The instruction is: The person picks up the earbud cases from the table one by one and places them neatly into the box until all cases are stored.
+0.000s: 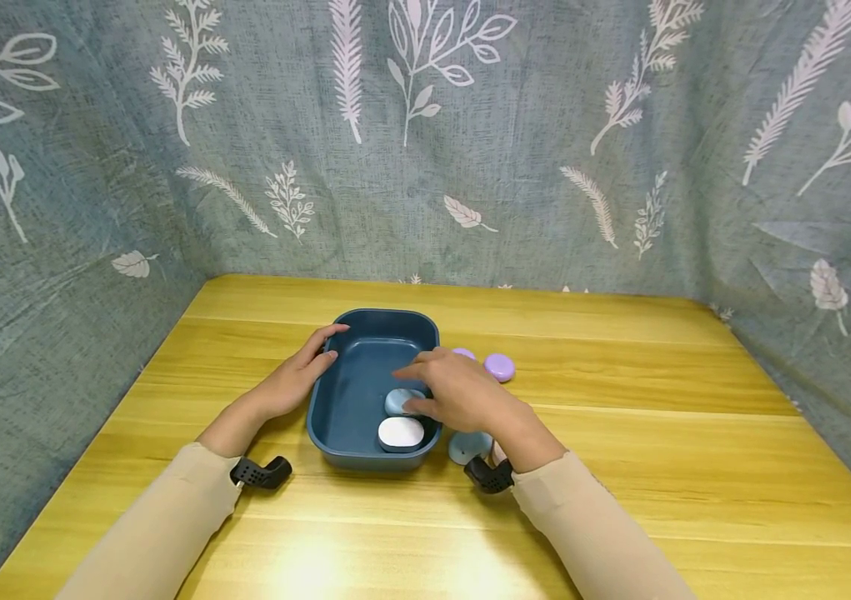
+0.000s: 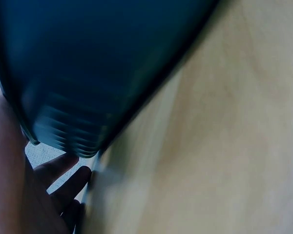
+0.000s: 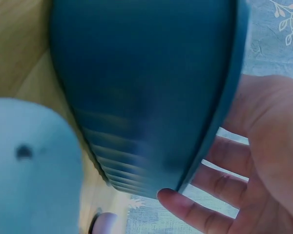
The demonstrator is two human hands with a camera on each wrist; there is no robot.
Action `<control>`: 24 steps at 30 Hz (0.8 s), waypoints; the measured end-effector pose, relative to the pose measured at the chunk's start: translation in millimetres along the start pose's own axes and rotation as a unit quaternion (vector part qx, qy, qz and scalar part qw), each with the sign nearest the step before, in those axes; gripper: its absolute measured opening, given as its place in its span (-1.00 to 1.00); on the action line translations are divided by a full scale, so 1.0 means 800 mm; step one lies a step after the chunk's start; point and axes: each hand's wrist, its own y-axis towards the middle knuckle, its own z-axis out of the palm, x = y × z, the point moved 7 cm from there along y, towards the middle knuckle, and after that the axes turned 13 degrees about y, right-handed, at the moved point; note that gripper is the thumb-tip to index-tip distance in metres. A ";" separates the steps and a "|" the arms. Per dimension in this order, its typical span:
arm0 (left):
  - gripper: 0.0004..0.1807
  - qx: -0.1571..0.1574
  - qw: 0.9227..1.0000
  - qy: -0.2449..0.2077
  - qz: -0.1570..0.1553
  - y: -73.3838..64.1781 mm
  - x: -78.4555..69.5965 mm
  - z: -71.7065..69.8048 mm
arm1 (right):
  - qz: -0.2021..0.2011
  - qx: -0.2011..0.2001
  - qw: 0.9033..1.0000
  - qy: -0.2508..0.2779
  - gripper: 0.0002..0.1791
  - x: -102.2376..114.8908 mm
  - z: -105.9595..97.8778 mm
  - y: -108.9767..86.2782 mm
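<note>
A dark blue rectangular tub (image 1: 350, 392) lies between the hands. My left hand (image 1: 293, 375) rests at its left wall, thumb and forefinger tips on the rim; other fingers extend along the outside in the left wrist view. Over the right rim reaches my right hand (image 1: 458, 387), fingers loosely extended inside. Its thumb overlaps a small light blue rounded piece (image 1: 397, 402) in the tub. Nearer me in the tub sits a white-topped oval piece (image 1: 401, 433). In the right wrist view, my spread fingers (image 3: 224, 183) show beyond the tub's ribbed outer wall.
Right of the tub on the wooden table (image 1: 665, 417) lie a purple round piece (image 1: 500, 367) and another purple one (image 1: 463, 353), partly hidden. A light blue rounded piece (image 1: 468, 446) with a small dark spot and a pale pink one sit by the right wrist. Patterned cloth (image 1: 425, 208) hangs behind.
</note>
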 end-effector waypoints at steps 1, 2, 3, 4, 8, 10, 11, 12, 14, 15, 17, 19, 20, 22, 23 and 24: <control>-0.43 0.000 1.000 0.000 0.000 0.000 0.000 0.000 | 0.000 -0.004 1.000 0.001 -0.49 0.000 -0.002 0.000; -0.44 0.000 1.000 0.000 0.000 0.000 0.000 0.000 | 0.000 -0.007 1.000 0.003 -0.49 0.000 -0.004 0.000; -0.44 -0.001 1.000 -0.001 0.000 0.000 0.000 0.000 | -0.001 -0.011 1.000 0.005 -0.50 0.001 -0.006 -0.001; -0.44 -0.001 1.000 0.000 -0.001 0.000 0.001 0.000 | -0.001 -0.015 1.000 0.006 -0.50 0.000 -0.008 -0.001; -0.44 -0.001 1.000 -0.001 -0.001 -0.001 0.000 0.000 | 0.004 -0.031 0.999 0.015 -0.51 -0.001 -0.015 -0.002; -0.44 -0.001 1.000 -0.002 -0.002 -0.001 0.000 0.000 | 0.007 -0.037 0.999 0.020 -0.52 -0.002 -0.017 -0.003; -0.44 -0.001 1.000 -0.003 -0.002 -0.001 -0.001 0.000 | 0.008 -0.040 0.999 0.025 -0.51 -0.003 -0.018 -0.004; -0.44 -0.001 1.000 -0.004 -0.001 -0.001 -0.001 0.001 | 0.010 -0.043 0.999 0.026 -0.51 -0.004 -0.019 -0.004; -0.44 -0.001 1.000 -0.005 0.000 -0.001 -0.001 0.001 | 0.014 -0.048 0.998 0.032 -0.51 -0.005 -0.021 -0.005; -0.44 -0.001 1.000 -0.005 0.000 -0.001 -0.001 0.001 | 0.015 -0.051 0.998 0.036 -0.51 -0.006 -0.023 -0.006; -0.43 -0.001 1.000 -0.006 0.000 -0.001 -0.001 0.001 | 0.019 -0.054 0.998 0.040 -0.51 -0.008 -0.025 -0.007; -0.43 -0.001 1.000 -0.006 0.000 -0.001 -0.001 0.000 | 0.023 -0.058 0.997 0.042 -0.50 -0.009 -0.027 -0.008; -0.43 -0.002 1.000 -0.005 -0.001 -0.001 -0.001 0.000 | 0.024 -0.059 0.997 0.043 -0.49 -0.010 -0.029 -0.009; -0.44 -0.003 1.000 -0.004 -0.001 -0.001 -0.001 0.000 | 0.030 -0.062 0.997 0.040 -0.48 -0.011 -0.031 -0.010; -0.44 -0.003 1.000 -0.004 0.000 -0.001 -0.001 0.000 | 0.033 -0.064 0.997 0.036 -0.47 -0.012 -0.033 -0.010; -0.44 -0.003 1.000 -0.004 0.000 -0.001 -0.001 0.000 | 0.034 -0.066 0.997 0.033 -0.47 -0.012 -0.034 -0.010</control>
